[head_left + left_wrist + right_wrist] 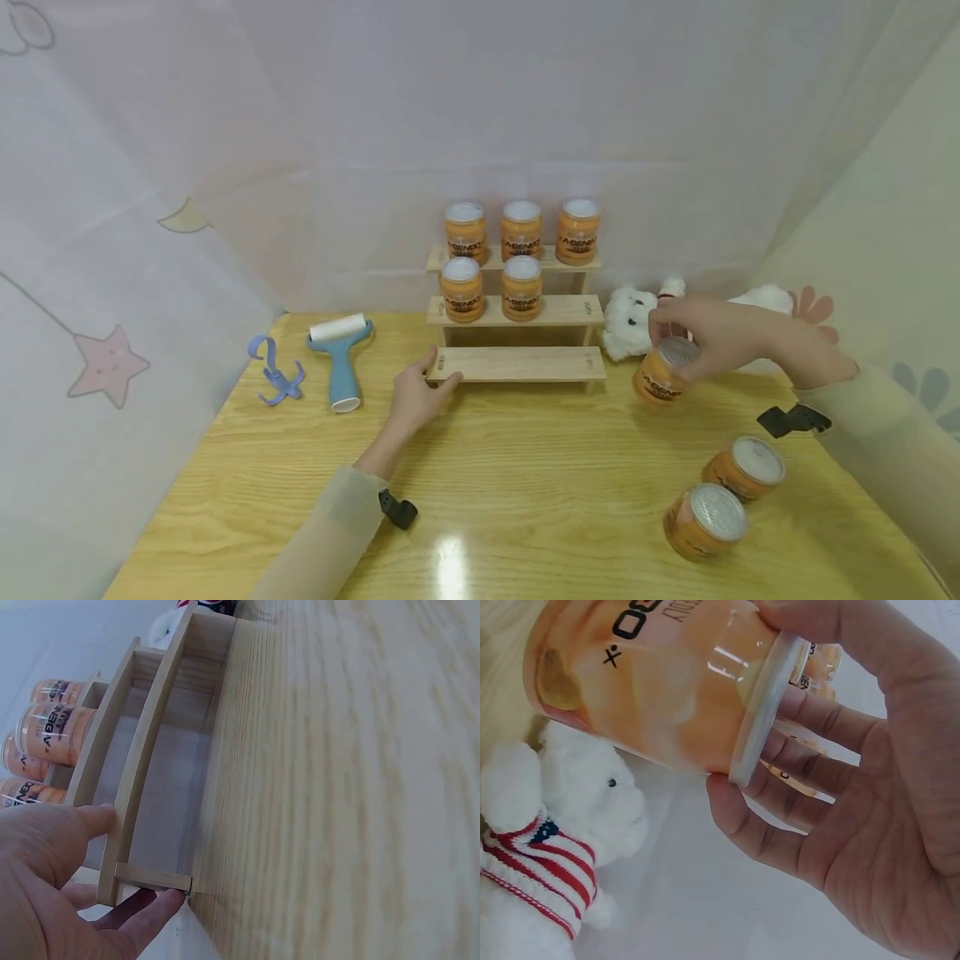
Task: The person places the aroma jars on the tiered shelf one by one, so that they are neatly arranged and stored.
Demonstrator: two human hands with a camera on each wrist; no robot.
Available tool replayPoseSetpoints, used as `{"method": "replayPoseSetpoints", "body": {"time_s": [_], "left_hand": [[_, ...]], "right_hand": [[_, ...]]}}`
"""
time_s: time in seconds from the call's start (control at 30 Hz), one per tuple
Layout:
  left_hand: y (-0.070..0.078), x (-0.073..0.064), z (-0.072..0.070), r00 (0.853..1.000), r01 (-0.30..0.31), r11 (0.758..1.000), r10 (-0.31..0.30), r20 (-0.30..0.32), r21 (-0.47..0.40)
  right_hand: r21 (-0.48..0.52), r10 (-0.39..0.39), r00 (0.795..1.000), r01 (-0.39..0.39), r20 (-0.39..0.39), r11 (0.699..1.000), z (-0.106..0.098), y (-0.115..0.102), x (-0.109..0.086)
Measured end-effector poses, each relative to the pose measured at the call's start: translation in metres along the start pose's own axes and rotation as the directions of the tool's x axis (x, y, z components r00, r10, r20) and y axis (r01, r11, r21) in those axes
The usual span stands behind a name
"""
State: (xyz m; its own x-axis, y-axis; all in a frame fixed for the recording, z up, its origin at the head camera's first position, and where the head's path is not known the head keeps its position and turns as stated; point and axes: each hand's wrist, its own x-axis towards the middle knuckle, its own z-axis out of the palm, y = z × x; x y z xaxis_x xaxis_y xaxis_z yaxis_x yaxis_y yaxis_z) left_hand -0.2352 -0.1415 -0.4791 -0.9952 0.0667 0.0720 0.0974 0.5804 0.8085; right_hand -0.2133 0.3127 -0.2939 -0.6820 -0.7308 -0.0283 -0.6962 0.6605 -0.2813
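My right hand [716, 333] holds an orange can [660, 375] from above, fingers and thumb round its pale lid; the right wrist view shows the can's printed side [660, 682] close up. At the near left corner of a three-step wooden rack [525, 364], my left hand [420, 392] grips the lowest step. Its thumb lies over the board [142, 780] and its fingers reach round the end. Three similar cans [521, 233] stand on the top step and two [521, 290] on the middle one, toward its left. The lowest step bears no can.
Two more orange cans [705, 521] stand at the front right of the wooden table [480, 492]. A white plush toy [628, 321] in a striped sweater lies right of the rack. At left are a blue-handled lint roller [341, 367] and a blue-purple hook [279, 379].
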Motion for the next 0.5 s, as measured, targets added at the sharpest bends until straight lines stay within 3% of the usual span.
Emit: {"method": "replayPoseSetpoints", "body": {"time_s": [0.17, 0.5], "left_hand": [[0.0, -0.001, 0.0, 1.0, -0.004, 1.0, 0.004, -0.002, -0.009], [0.0, 0.0, -0.001, 1.0, 0.013, 1.0, -0.013, -0.004, -0.005]], "right_hand": [[0.034, 0.02, 1.0, -0.02, 0.0, 0.999, -0.009, -0.002, 0.01], [-0.057, -0.012, 0.998, 0.008, -0.063, 0.998, -0.018, -0.001, 0.032]]}}
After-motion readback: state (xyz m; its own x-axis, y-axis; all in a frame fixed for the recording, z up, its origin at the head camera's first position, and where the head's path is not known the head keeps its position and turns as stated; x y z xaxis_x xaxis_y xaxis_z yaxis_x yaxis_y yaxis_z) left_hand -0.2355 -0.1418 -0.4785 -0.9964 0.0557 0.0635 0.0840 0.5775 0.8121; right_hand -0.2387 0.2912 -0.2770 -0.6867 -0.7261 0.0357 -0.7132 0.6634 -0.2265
